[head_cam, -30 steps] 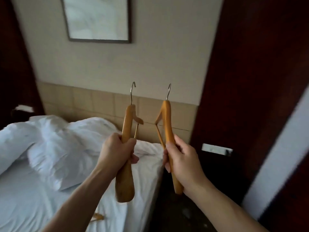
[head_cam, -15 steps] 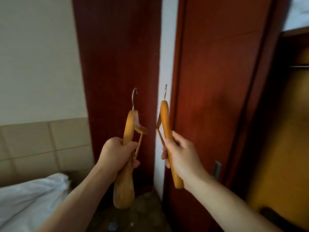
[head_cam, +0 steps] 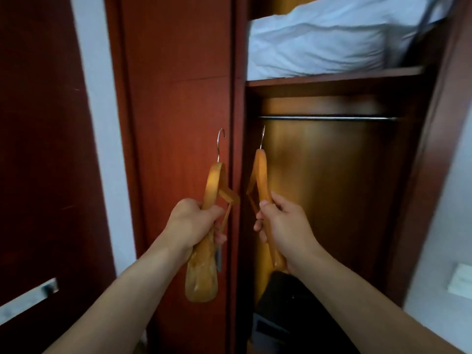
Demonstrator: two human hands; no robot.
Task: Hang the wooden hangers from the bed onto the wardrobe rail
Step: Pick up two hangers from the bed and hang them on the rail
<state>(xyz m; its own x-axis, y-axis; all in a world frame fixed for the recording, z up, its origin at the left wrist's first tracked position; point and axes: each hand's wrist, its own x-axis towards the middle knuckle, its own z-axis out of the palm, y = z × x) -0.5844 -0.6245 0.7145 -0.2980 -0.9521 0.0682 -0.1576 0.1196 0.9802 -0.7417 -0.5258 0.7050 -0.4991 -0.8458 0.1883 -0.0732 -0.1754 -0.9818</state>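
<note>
My left hand (head_cam: pixel 191 224) grips a wooden hanger (head_cam: pixel 213 183) by one arm, its metal hook pointing up in front of the red wardrobe panel. My right hand (head_cam: pixel 284 227) grips a second wooden hanger (head_cam: pixel 261 169) the same way, hook up, just inside the open wardrobe. The metal wardrobe rail (head_cam: pixel 327 118) runs across the opening, bare, a little above and to the right of the right hanger's hook. Both hangers are held upright, side by side and apart.
A shelf (head_cam: pixel 332 79) above the rail carries folded white bedding (head_cam: pixel 319 37). The red wardrobe panel (head_cam: pixel 176 98) stands left of the opening. A dark object (head_cam: pixel 293 297) sits low inside the wardrobe. A dark door with a metal handle (head_cam: pixel 28 300) is at the far left.
The view has swung right from the bed, past the red panel, to the open wardrobe. Both hands keep the same grip on the hangers, which now face the rail.
</note>
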